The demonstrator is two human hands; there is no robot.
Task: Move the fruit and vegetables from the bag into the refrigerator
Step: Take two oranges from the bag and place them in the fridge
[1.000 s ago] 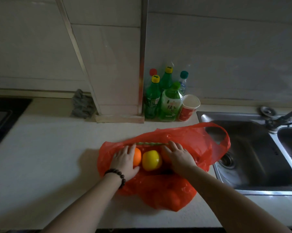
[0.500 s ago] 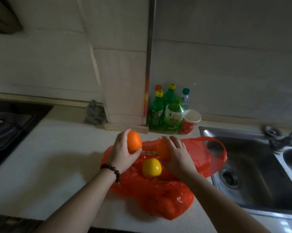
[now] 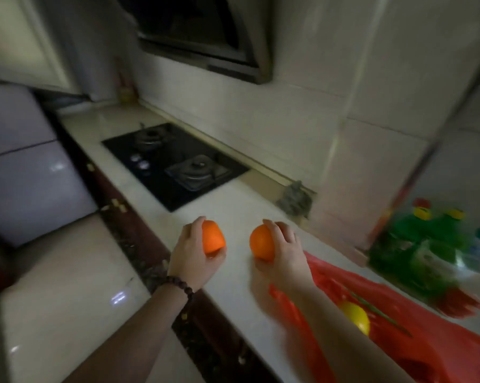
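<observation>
A dim kitchen with pale tiled walls, seen tilted and smeared, and a light stone desk [image 3: 233, 205] running along the wall. Above the desk both hands are raised, each with an orange fruit. The left hand [image 3: 190, 257] curls fingers and thumb round the left orange [image 3: 212, 236]; a dark bead bracelet [image 3: 178, 284] sits on that wrist. The right hand [image 3: 284, 250] wraps its fingers over the top of the right orange [image 3: 261, 242], thumb under it. The two fruits are near each other but apart, and neither touches the desk.

Behind the right forearm the red plastic bag [image 3: 415, 341] lies slack on the desk, with a yellow fruit [image 3: 356, 316] on it (a thin green stalk-like thing beside that one is too blurred to name). Further right, against the wall, stands a cluster of green bottles [image 3: 427, 236] with yellow, red and teal caps, heavily blurred.

To the left of the hands a black gas hob [image 3: 175, 164] with two burners is set into the desk, with a dark range hood [image 3: 205, 37] above it. A grey rag [image 3: 294, 200] lies crumpled at the wall near a corner. At the far left is a pale glossy appliance front [image 3: 26, 172], possibly the refrigerator, its door closed.
</observation>
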